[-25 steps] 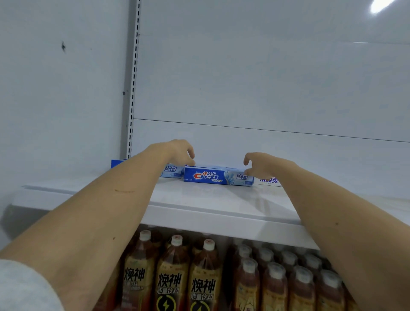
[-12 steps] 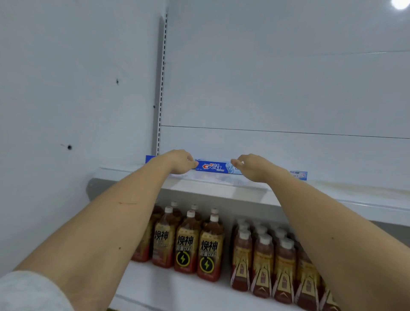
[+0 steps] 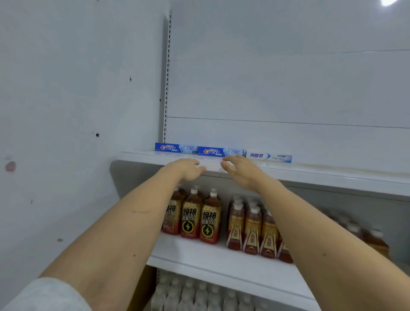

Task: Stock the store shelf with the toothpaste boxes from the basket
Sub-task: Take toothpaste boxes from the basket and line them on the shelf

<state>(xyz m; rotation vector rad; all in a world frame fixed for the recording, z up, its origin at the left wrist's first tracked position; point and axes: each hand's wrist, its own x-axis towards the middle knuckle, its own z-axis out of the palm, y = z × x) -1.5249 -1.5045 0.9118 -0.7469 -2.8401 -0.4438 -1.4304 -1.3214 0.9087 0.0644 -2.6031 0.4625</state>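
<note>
With both my left hand point(image 3: 188, 169) and right hand point(image 3: 238, 169) loose and empty at the shelf point(image 3: 310, 175) edge, the three toothpaste boxes point(image 3: 219, 151) lie end to end at the back, so I should fetch the next one and butt it squarely against the white box point(image 3: 269, 156).

A pale grey wall point(image 3: 66, 111) stands on the left, with small dark marks. A slotted upright point(image 3: 166, 77) edges the white back panel point(image 3: 288, 77). Bottles point(image 3: 199, 219) fill a lower shelf; below, blurred, perhaps white-capped ones point(image 3: 199, 293). A lamp glare point(image 3: 388, 2) shows top right.
</note>
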